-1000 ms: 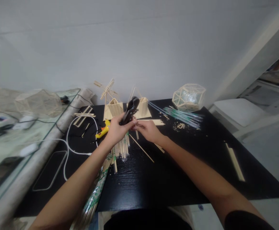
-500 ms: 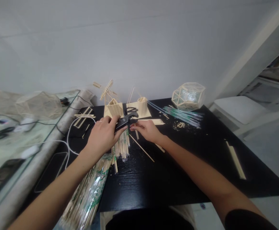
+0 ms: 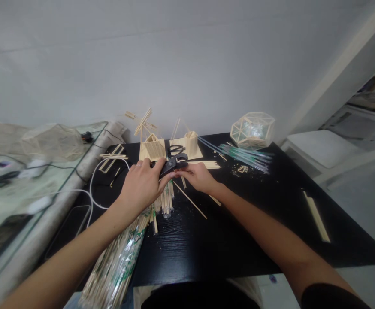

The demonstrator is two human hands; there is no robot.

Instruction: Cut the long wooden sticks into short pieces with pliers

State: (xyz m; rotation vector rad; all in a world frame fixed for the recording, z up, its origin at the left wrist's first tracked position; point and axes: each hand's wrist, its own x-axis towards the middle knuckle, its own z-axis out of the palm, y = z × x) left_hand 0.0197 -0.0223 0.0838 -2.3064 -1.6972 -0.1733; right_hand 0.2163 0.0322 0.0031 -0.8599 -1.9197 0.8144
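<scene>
My left hand (image 3: 142, 182) is closed around a black hand cutter (image 3: 172, 163) with a curved jaw, above the middle of the black table. Close to the jaw, my right hand (image 3: 200, 178) is pinched, its fingertips meeting my left thumb; whatever lies between them is hidden or too small to make out. Below the hands are an open plastic packet of wooden sticks (image 3: 166, 199) and a loose stick (image 3: 192, 201). Just behind stand a stick-built windmill model (image 3: 155, 148) and a round stick tower (image 3: 191, 145), each on a flat wooden base.
A larger bag of sticks (image 3: 119, 262) overhangs the front edge. Green-and-clear wrappers (image 3: 248, 158) and a faceted stick frame (image 3: 252, 130) lie at the back right. Several sticks (image 3: 316, 216) rest at far right. A white cable (image 3: 91, 189) loops at left.
My two hands have come together, so the right fingertips now meet the left thumb beside the cutter. The cutter has shifted slightly to the right.
</scene>
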